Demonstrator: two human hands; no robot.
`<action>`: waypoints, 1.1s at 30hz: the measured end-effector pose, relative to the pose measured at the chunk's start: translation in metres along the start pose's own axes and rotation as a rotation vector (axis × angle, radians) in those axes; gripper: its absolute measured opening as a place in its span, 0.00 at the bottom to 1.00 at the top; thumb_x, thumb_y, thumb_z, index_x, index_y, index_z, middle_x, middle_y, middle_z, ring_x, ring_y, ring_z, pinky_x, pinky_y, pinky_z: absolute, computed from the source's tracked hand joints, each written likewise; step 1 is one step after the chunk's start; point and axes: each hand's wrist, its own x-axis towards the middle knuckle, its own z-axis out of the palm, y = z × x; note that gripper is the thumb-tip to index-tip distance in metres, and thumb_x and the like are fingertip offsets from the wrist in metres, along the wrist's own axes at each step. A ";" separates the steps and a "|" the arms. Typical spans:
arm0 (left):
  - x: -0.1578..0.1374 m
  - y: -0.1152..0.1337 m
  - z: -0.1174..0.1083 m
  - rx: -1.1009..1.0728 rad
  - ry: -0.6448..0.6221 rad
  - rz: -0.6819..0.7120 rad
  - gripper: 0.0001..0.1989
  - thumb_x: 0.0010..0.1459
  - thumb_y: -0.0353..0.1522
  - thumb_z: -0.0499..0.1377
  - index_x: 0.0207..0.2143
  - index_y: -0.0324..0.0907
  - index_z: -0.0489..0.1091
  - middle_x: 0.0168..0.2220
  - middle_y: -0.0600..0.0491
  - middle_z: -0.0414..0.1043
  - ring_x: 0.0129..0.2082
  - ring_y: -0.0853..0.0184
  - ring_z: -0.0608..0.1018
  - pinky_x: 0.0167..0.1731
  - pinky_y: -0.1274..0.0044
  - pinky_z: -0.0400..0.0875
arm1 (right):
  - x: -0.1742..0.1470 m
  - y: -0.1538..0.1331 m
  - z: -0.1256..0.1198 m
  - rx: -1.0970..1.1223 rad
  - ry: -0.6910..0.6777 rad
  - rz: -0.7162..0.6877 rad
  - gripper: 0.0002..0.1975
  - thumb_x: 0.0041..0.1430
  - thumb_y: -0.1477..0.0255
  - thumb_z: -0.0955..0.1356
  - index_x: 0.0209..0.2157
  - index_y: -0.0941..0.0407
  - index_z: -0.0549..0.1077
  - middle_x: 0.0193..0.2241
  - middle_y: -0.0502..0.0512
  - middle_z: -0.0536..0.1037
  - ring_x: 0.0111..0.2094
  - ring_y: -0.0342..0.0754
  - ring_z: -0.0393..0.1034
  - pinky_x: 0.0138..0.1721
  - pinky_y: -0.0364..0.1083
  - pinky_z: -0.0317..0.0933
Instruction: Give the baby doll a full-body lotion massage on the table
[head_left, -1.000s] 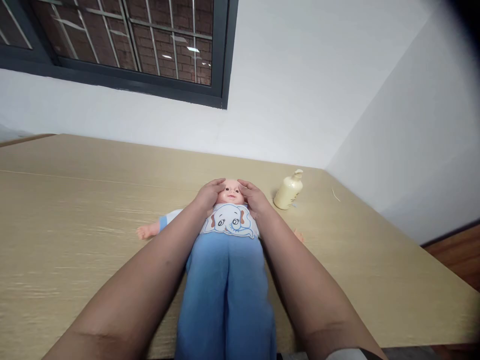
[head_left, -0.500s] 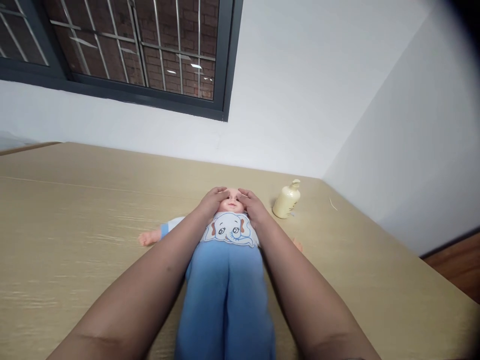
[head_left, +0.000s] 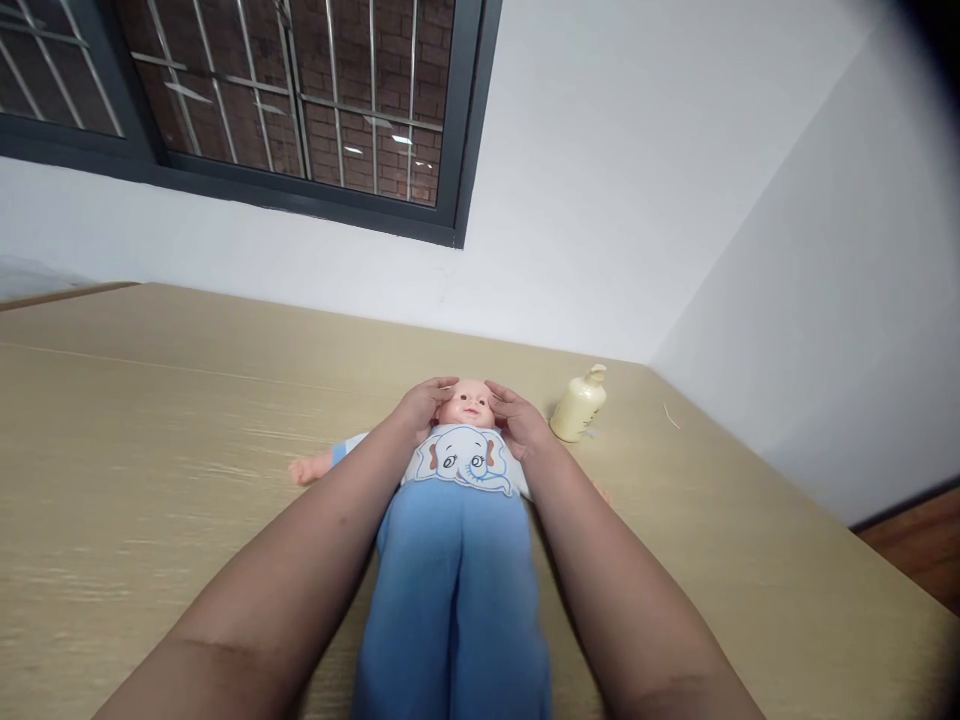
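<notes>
A baby doll (head_left: 472, 408) lies on its back on the wooden table, its feet end running out of view at the bottom. It wears a white top with an elephant face (head_left: 461, 462) and blue trousers (head_left: 456, 590). Against the left side of its head rests my left hand (head_left: 427, 407), fingers stretched out flat on the temple. My right hand (head_left: 517, 412) lies likewise on the other side, fingers extended beside the eye. The doll's eyes and mouth show between my hands. One doll hand (head_left: 310, 469) sticks out past my left forearm; the other is mostly hidden behind my right forearm.
A cream pump bottle (head_left: 579, 404) stands on the table (head_left: 187, 450) to the right of my right hand. A thin pale strip (head_left: 670, 416) lies farther right. White walls (head_left: 585, 200) and a barred window (head_left: 300, 110) rise behind the table.
My fingers have slid outward from the doll's brow and eyes to the sides of its head, so its eyes show more. The camera view has shifted slightly.
</notes>
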 end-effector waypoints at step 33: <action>-0.001 -0.005 0.002 -0.015 -0.008 0.035 0.25 0.50 0.27 0.63 0.53 0.40 0.71 0.50 0.40 0.75 0.43 0.55 0.80 0.43 0.64 0.76 | -0.006 -0.001 -0.001 0.064 -0.121 0.026 0.28 0.52 0.78 0.72 0.55 0.50 0.68 0.49 0.57 0.78 0.45 0.53 0.76 0.47 0.55 0.72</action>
